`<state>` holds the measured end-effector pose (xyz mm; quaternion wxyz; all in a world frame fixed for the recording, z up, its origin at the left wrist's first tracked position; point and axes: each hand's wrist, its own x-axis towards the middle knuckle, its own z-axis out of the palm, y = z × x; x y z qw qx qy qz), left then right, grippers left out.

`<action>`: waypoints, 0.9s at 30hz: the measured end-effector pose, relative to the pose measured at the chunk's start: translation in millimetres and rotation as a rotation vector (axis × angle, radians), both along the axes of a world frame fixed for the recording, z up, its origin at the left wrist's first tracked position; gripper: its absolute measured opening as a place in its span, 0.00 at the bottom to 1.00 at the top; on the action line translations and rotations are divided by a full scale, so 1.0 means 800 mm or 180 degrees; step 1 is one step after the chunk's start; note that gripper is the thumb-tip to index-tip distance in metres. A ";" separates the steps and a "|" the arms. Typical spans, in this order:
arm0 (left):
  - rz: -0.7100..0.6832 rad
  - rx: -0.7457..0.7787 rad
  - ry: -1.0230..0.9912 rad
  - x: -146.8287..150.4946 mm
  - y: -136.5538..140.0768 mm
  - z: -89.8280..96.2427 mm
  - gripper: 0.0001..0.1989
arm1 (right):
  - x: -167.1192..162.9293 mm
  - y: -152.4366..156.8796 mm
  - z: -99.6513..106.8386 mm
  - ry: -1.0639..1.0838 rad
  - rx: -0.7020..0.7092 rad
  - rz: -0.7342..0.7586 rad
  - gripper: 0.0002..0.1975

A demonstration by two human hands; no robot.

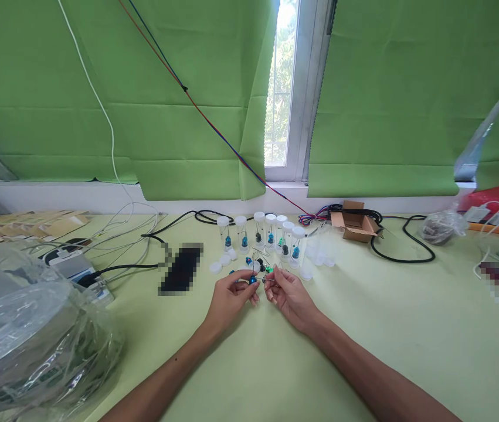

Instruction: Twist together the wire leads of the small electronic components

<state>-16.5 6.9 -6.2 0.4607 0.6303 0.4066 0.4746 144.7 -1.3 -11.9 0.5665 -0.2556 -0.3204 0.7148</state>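
The left hand (pixel 230 294) pinches a small blue bead-like part (pixel 253 280) while the right hand (pixel 288 295) pinches its thin wire lead (pixel 268 281), steadying it near a row of clear capped plastic vials (pixel 271 233).

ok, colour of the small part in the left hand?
Blue. The part is pinched in the left hand; head view, the only one, shows it.

Bright daylight enters through the window gap (pixel 281 88) between the green curtains (pixel 179 94), blown out white there, lighting the table (pixel 363 328) evenly with faint shadows, while wide-angle distortion bends the edges and two patches are pixelated.
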 end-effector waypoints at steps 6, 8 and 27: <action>-0.0021 -0.0020 -0.0002 0.000 0.001 0.000 0.13 | 0.000 0.000 0.001 0.0056 -0.0055 0.0024 0.19; -0.0039 -0.0024 -0.0009 0.000 0.001 0.000 0.13 | 0.000 0.001 -0.001 0.0085 -0.0068 0.0037 0.19; 0.0005 -0.0147 0.0022 0.004 -0.001 0.008 0.14 | -0.002 0.001 -0.003 -0.0127 0.0195 -0.0207 0.18</action>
